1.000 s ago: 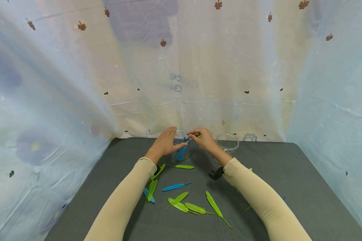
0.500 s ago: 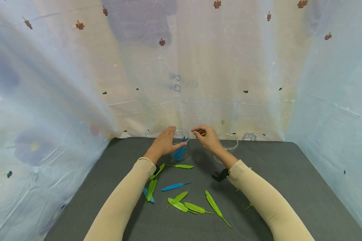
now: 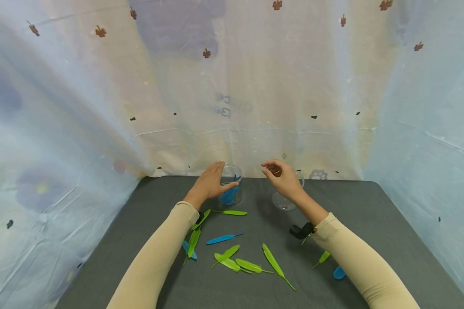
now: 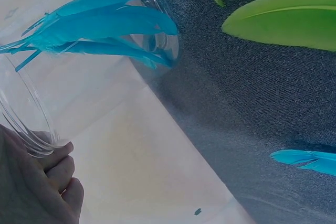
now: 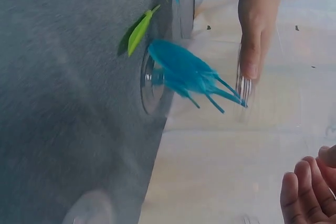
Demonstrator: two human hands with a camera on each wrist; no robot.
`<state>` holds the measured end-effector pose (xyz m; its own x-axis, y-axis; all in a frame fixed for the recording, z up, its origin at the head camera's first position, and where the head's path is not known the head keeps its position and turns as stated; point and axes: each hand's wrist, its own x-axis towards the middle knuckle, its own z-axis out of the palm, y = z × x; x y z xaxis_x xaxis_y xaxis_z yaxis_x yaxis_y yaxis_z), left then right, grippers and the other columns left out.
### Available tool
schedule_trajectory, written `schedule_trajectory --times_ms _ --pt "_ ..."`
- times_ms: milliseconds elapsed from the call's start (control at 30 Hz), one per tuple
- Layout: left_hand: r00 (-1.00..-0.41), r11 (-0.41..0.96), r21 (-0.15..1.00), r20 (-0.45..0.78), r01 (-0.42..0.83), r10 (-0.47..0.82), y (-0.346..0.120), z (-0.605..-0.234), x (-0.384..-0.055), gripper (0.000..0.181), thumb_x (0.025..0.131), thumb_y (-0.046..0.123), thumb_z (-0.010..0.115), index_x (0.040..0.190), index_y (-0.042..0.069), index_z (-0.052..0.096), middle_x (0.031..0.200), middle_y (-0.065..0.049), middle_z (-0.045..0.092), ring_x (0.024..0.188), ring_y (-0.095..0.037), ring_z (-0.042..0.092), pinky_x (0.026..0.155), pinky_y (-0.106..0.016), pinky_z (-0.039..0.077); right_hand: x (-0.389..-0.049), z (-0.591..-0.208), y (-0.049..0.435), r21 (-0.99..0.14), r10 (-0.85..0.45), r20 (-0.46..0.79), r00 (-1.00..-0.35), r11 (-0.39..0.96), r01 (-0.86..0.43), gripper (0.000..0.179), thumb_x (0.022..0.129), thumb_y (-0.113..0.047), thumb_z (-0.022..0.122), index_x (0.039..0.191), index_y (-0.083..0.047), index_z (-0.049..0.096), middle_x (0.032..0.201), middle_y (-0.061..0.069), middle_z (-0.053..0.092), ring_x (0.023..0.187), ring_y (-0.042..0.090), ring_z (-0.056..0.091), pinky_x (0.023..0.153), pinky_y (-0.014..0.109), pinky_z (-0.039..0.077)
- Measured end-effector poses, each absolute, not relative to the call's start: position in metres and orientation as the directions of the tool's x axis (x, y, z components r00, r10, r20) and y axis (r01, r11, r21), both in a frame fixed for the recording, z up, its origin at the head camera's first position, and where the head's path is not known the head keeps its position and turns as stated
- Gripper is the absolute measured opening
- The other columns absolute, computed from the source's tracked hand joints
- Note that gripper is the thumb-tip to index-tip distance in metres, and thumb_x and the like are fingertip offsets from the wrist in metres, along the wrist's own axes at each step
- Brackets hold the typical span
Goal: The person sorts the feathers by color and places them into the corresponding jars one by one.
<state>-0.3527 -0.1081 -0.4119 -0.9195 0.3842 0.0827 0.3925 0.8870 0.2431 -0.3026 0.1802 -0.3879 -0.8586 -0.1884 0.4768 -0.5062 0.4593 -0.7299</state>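
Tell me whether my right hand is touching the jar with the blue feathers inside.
Apart. The head view shows it: the right hand is raised to the right of the jar, with a plain gap between them.

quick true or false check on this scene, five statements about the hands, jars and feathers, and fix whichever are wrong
1. The left hand grips a clear jar near its rim. True.
2. The feathers inside that jar are green. False: they are blue feathers.
3. Green feathers and a loose blue feather lie on the dark table. True.
4. In the head view, the right hand partly covers a second clear jar. True.
5. The right hand is holding a green feather. False: no feather shows in it.
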Motion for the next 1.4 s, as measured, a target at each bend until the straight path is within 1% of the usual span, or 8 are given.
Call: schedule_trajectory --times_ms 100,333,500,600,800,1000,1267,1400 --pt "-0.917 0.884 0.245 0.085 0.398 0.389 -0.108 -0.411 -0.351 0.11 0.1 0.078 0.053 0.172 0.004 0.016 0.179 -0.015 0.016 0.166 -0.031 0.013 0.135 -0.047 0.011 -0.294 -0.388 0.192 -0.712 -0.198 0.478 -0.856 0.483 -0.51 0.021 0.107 -0.013 0.07 0.126 -0.006 0.074 0.105 0.011 0.074 0.09 0.023 0.07 0.079 0.029 0.059" --pt "-0.919 0.887 0.241 0.084 0.394 0.386 -0.108 -0.412 -0.352 0.109 0.1 0.078 0.053 0.172 0.005 0.015 0.179 -0.015 0.015 0.167 -0.031 0.011 0.135 -0.047 0.01 -0.273 -0.389 0.216 -0.672 -0.214 0.46 -0.862 0.55 -0.495 0.022 0.107 -0.019 0.071 0.125 -0.008 0.075 0.105 0.007 0.075 0.089 0.02 0.069 0.079 0.034 0.059" --pt "-0.919 0.884 0.249 0.081 0.395 0.387 -0.107 -0.413 -0.352 0.109 0.1 0.077 0.054 0.173 0.005 0.015 0.18 -0.015 0.014 0.167 -0.031 0.01 0.135 -0.048 0.009 -0.258 -0.393 0.231 -0.636 -0.234 0.463 -0.855 0.584 -0.505 0.02 0.105 -0.015 0.073 0.123 -0.006 0.075 0.104 0.007 0.076 0.088 0.023 0.071 0.08 0.04 0.06" --pt "-0.918 0.884 0.252 0.078 0.395 0.388 -0.107 -0.414 -0.352 0.109 0.1 0.077 0.053 0.173 0.005 0.014 0.18 -0.015 0.014 0.167 -0.031 0.01 0.135 -0.048 0.01 -0.249 -0.397 0.241 -0.614 -0.246 0.461 -0.853 0.605 -0.506 0.019 0.104 -0.013 0.074 0.122 -0.006 0.075 0.105 0.006 0.077 0.088 0.022 0.072 0.08 0.041 0.061" --pt "-0.918 0.881 0.26 0.077 0.396 0.39 -0.108 -0.414 -0.352 0.109 0.1 0.077 0.053 0.173 0.005 0.015 0.179 -0.015 0.015 0.167 -0.031 0.011 0.135 -0.048 0.011 -0.233 -0.403 0.263 -0.601 -0.236 0.422 -0.875 0.65 -0.465 0.017 0.105 -0.017 0.074 0.121 -0.011 0.076 0.106 0.002 0.077 0.089 0.019 0.071 0.078 0.034 0.06" --pt "-0.919 0.88 0.265 0.078 0.393 0.387 -0.11 -0.414 -0.352 0.109 0.1 0.077 0.053 0.173 0.006 0.013 0.18 -0.015 0.014 0.167 -0.031 0.011 0.135 -0.049 0.01 -0.22 -0.408 0.29 -0.574 -0.259 0.404 -0.877 0.675 -0.463 0.015 0.104 -0.014 0.074 0.119 -0.014 0.076 0.107 0.002 0.077 0.089 0.018 0.071 0.077 0.035 0.061" --pt "-0.915 0.876 0.267 0.093 0.402 0.392 -0.109 -0.415 -0.354 0.11 0.1 0.078 0.054 0.173 0.005 0.015 0.179 -0.015 0.016 0.166 -0.032 0.012 0.135 -0.05 0.013 -0.206 -0.412 0.325 -0.536 -0.268 0.376 -0.887 0.718 -0.444 0.014 0.105 -0.012 0.073 0.118 -0.013 0.076 0.106 0.001 0.077 0.091 0.012 0.07 0.078 0.029 0.06" --pt "-0.916 0.878 0.26 0.094 0.401 0.391 -0.109 -0.416 -0.356 0.11 0.1 0.078 0.053 0.173 0.005 0.015 0.179 -0.015 0.015 0.166 -0.032 0.012 0.135 -0.049 0.012 -0.199 -0.414 0.339 -0.533 -0.27 0.355 -0.895 0.728 -0.431 0.014 0.104 -0.011 0.073 0.118 -0.012 0.076 0.105 0.002 0.077 0.089 0.01 0.069 0.075 0.028 0.059"
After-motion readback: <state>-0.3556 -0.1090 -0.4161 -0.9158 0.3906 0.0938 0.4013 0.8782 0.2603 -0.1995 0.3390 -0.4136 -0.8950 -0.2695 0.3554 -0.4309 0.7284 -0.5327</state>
